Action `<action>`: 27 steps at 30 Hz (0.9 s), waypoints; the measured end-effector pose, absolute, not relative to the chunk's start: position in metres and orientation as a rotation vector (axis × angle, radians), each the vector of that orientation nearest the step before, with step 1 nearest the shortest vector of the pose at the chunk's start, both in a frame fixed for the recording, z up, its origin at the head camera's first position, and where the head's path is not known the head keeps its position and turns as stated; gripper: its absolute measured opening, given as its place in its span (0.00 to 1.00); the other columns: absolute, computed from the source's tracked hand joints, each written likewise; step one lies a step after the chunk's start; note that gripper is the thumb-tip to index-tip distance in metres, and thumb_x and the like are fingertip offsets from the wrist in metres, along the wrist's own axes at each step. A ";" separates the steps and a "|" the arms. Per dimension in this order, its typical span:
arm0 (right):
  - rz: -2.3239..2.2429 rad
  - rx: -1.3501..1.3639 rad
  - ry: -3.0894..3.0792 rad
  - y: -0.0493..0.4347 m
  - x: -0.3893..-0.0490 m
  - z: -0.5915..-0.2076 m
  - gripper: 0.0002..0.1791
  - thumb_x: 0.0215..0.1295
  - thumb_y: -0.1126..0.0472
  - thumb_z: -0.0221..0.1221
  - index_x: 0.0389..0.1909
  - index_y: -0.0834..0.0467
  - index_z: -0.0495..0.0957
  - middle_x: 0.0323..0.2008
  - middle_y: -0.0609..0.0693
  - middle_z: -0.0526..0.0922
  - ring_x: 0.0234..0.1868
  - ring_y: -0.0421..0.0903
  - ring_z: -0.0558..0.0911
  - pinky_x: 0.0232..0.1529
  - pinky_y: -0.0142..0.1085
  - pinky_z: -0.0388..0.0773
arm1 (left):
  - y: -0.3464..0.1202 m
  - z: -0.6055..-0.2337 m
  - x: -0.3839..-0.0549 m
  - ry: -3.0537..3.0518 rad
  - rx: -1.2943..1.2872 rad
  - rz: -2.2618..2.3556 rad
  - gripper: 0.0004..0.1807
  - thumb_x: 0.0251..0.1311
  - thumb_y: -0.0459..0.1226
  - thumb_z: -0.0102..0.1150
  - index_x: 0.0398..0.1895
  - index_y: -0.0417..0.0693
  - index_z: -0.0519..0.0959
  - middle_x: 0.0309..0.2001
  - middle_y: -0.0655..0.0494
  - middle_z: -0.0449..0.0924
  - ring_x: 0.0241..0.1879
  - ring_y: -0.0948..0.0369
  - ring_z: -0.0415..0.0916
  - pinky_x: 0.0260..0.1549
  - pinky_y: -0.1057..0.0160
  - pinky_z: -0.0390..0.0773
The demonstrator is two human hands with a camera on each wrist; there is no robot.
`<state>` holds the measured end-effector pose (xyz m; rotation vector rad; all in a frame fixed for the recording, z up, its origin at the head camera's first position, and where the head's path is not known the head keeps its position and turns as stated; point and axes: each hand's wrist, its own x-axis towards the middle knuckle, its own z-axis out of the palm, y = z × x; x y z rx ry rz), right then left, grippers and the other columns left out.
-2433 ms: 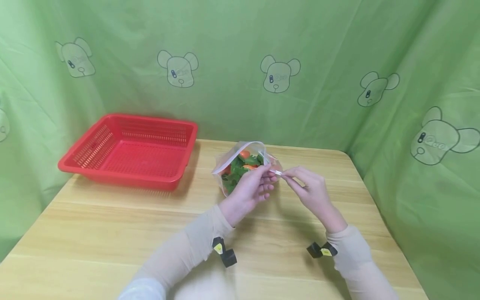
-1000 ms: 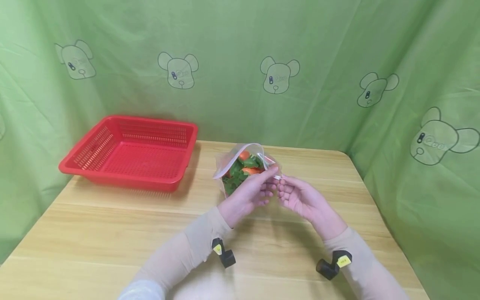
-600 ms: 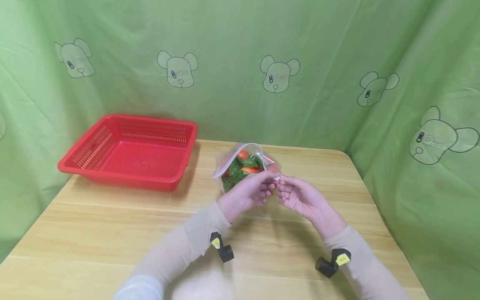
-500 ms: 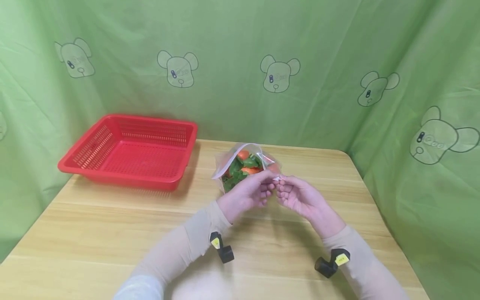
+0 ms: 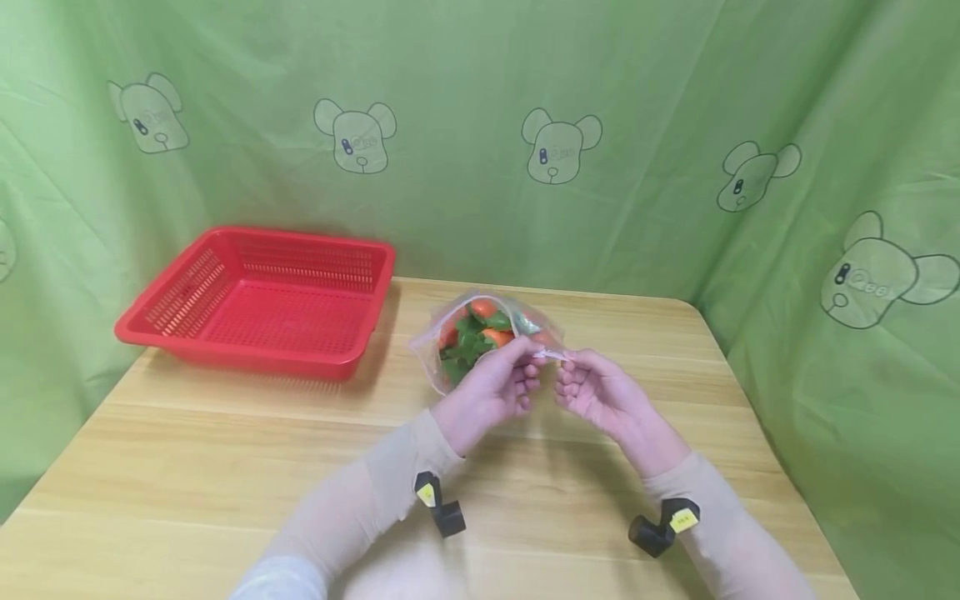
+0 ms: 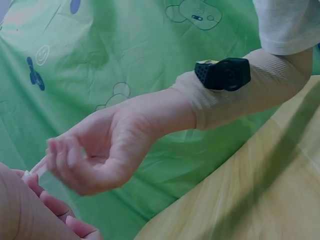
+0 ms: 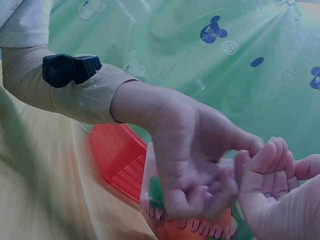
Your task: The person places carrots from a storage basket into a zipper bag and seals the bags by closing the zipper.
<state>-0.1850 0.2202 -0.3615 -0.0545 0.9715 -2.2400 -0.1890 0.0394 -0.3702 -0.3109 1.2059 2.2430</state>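
Note:
A clear zip bag (image 5: 444, 354) stands on the table with its mouth gaping toward me. Inside are green leaves (image 5: 470, 339) and orange-red pieces (image 5: 483, 308). My left hand (image 5: 491, 387) pinches the bag's right corner between thumb and fingers. Just right of it, my right hand (image 5: 607, 400) pinches the end of the white zip strip (image 5: 551, 355), which stretches between the two hands. In the left wrist view, the white tip shows between the fingers of both hands. The right wrist view shows pink lettering on the bag (image 7: 200, 227) behind the left hand.
An empty red plastic basket (image 5: 262, 354) with slotted sides stands at the back left of the wooden table (image 5: 187, 467). A green curtain (image 5: 465, 217) with mouse-head drawings hangs close behind and at both sides.
My right hand has come down and turned, showing its palm side. Lately my left hand has shifted slightly left, baring more zip strip, while the bag's mouth has sagged left and widened.

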 end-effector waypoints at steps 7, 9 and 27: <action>-2.263 -0.059 0.995 0.229 -0.186 -0.361 0.21 0.75 0.64 0.40 0.26 0.60 0.78 0.23 0.49 0.82 0.27 0.42 0.79 0.33 0.30 0.75 | 0.028 -0.370 -0.191 1.188 -0.319 2.284 0.09 0.54 0.40 0.60 0.18 0.54 0.78 0.18 0.65 0.72 0.23 0.66 0.65 0.28 0.65 0.56; -2.271 -0.051 0.989 0.230 -0.187 -0.361 0.21 0.74 0.64 0.40 0.26 0.60 0.79 0.23 0.50 0.82 0.27 0.42 0.78 0.33 0.30 0.75 | 0.025 -0.371 -0.192 1.189 -0.320 2.290 0.09 0.54 0.40 0.60 0.17 0.55 0.78 0.18 0.65 0.72 0.23 0.66 0.64 0.28 0.65 0.56; -2.367 -0.030 0.934 0.249 -0.193 -0.366 0.14 0.71 0.66 0.46 0.27 0.61 0.77 0.22 0.52 0.81 0.26 0.44 0.77 0.33 0.32 0.74 | 0.000 -0.376 -0.199 1.197 -0.391 2.359 0.11 0.57 0.41 0.58 0.17 0.55 0.77 0.17 0.65 0.71 0.22 0.67 0.63 0.28 0.66 0.57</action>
